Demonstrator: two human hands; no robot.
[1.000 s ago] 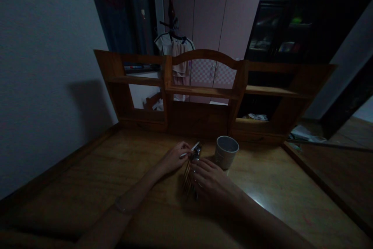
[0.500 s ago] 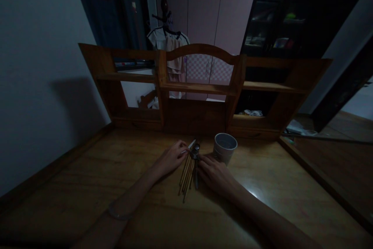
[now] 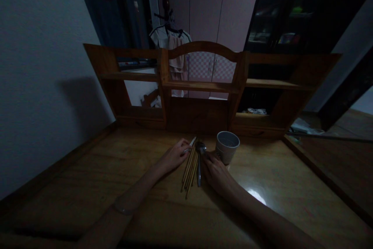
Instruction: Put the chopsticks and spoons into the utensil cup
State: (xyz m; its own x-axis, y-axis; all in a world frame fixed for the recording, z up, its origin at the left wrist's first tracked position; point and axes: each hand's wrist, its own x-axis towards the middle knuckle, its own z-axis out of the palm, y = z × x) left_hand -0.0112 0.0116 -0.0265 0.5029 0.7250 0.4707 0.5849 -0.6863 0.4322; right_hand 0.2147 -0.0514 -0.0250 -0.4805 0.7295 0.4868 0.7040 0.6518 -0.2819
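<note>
On a dim wooden desk [image 3: 87,187] lies a bundle of several wooden chopsticks [image 3: 189,167] with a metal spoon [image 3: 199,159] beside them on the right. My left hand [image 3: 173,155] rests at the left of the bundle, its fingers closed round a small pale utensil [image 3: 192,141] that sticks up past the fingertips. On the right of the spoon my right hand [image 3: 217,171] lies flat on the desk, fingers stretched toward the spoon's bowl. A grey cup [image 3: 227,147] stands upright just beyond that hand.
A wooden hutch with shelves [image 3: 204,86] runs along the back of the desk. A white wall [image 3: 37,86] closes the left side. Behind the hutch are pink wardrobe doors [image 3: 210,8], hanging clothes [image 3: 175,54] and a dark cabinet [image 3: 279,16].
My right hand has come off the top of the chopsticks and spoon and now lies to their right, leaving them in view on the desk. The left hand has stayed put.
</note>
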